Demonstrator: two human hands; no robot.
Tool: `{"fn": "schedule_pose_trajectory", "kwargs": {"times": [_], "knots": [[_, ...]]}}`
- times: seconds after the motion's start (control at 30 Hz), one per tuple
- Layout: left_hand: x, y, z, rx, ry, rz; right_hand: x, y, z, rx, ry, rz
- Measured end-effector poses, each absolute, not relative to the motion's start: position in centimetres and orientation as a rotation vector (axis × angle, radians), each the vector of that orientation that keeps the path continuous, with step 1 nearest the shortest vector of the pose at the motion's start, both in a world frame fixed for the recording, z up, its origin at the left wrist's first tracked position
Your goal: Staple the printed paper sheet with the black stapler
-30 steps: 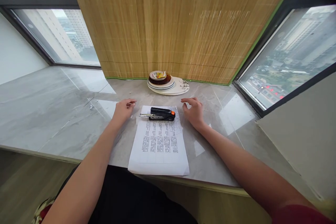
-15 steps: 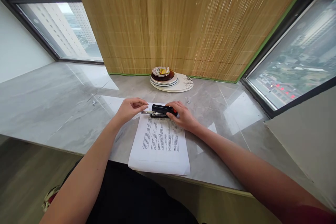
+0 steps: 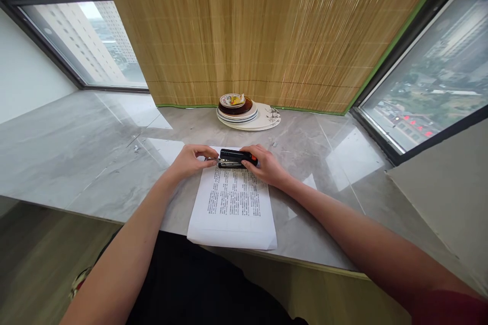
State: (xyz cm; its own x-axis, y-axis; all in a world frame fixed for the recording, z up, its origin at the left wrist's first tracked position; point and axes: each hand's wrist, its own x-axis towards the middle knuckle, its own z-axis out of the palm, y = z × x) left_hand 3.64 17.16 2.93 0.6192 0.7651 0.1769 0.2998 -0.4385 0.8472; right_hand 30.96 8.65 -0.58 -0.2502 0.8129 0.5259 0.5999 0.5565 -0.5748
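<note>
A black stapler (image 3: 233, 155) with an orange-red patch at its right end lies over the top of a printed sheet of paper (image 3: 232, 228). My right hand (image 3: 263, 163) is closed around the stapler's right end, thumb in front and fingers behind. From the stapler's left end sticks out a short bit of its metal staple tray (image 3: 209, 159). My left hand (image 3: 196, 158) pinches this tray between thumb and fingers. Whether staples lie in the tray is too small to tell. The paper's lower edge hangs over the counter's front edge.
A grey marble-look counter (image 3: 114, 162) stretches below the windows. At the back, against a bamboo blind (image 3: 247, 35), stand stacked plates (image 3: 238, 113) with a small yellow packet (image 3: 237, 101) on top. A small scrap (image 3: 136, 149) lies at the left.
My left hand has moved slightly right and closed on the tray's end. The metal tray, which stuck out further to the left, now shows less beyond the stapler. My right hand keeps its hold.
</note>
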Motion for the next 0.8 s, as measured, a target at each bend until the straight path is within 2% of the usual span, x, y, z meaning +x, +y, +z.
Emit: {"fn": "schedule_pose_trajectory", "kwargs": {"times": [0.8], "knots": [[3.78, 17.16, 2.79, 2.179, 0.845, 0.787, 31.01, 8.82, -0.93, -1.176, -1.928, 0.34]]}}
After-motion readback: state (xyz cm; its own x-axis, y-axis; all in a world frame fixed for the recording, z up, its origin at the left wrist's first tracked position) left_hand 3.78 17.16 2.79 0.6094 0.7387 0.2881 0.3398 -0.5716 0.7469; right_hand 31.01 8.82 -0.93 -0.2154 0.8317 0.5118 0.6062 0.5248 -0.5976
